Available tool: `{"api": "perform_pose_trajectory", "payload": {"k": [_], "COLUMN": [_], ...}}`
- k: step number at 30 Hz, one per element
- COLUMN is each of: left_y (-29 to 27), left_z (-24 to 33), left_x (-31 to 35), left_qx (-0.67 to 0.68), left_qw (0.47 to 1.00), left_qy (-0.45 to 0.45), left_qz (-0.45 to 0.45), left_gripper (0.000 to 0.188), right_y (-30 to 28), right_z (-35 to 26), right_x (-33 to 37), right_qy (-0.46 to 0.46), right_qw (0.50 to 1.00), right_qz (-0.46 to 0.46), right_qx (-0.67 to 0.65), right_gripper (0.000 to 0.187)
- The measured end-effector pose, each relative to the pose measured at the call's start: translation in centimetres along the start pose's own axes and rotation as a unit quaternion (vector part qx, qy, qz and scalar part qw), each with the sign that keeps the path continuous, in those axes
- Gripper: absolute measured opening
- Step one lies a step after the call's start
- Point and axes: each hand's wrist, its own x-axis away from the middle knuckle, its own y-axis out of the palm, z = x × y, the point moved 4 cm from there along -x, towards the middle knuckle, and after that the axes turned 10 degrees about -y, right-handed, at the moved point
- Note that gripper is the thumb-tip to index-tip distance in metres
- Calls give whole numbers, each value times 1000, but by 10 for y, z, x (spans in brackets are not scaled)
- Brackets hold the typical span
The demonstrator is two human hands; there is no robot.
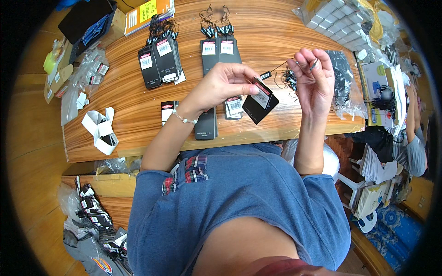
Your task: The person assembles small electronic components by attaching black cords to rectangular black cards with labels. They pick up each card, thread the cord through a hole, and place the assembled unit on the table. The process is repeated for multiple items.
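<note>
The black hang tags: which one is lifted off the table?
The black tag pinched in the left hand; all the other tags lie flat on the wooden table.

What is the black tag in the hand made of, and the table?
The black tag looks like stiff matte card: flat, sharp-cornered, with a white printed label. The table looks like glossy wood or wood-look laminate: orange-brown with streaky grain.

One view only, worn on the person's head, looking steeply down and slightly forward. Close range: blue shirt [239,202] fills the lower frame, wooden table [138,115] spans the upper half. Fisheye bends the table edge; dark corners ring the frame. Floor shows either side.
</note>
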Motion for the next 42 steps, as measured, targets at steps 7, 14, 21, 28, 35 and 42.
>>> {"api": "perform_pose_trajectory", "payload": {"k": [7, 14, 21, 28, 35, 42], "left_y": [-10, -16, -14, -14, -14, -13], "left_z": [9, 23, 23, 19, 18, 16], "left_x": [-8, -7, -6, -8, -7, -8], "left_qx": [-76, -175, -172, -136, -148, -168], "left_qw": [989, 940, 927, 928, 924, 923], "left_qy": [75, 131, 151, 184, 179, 181], "left_qz": [103, 264, 297, 295, 303, 294], "left_gripper": [15, 19, 16, 15, 13, 9], "right_y": [4, 16, 36, 41, 43, 40], "right_z": [-14, 11, 29, 34, 35, 37], "right_x": [-11, 2, 4, 0, -1, 0], "right_qy": [-148, 18, -64, -91, -93, -67], "right_qw": [939, 913, 791, 774, 774, 790], "right_qz": [56, 25, -62, -85, -82, -60], "right_qx": [304, 408, 605, 621, 621, 607], "right_gripper": [10, 9, 6, 6, 5, 6]}}
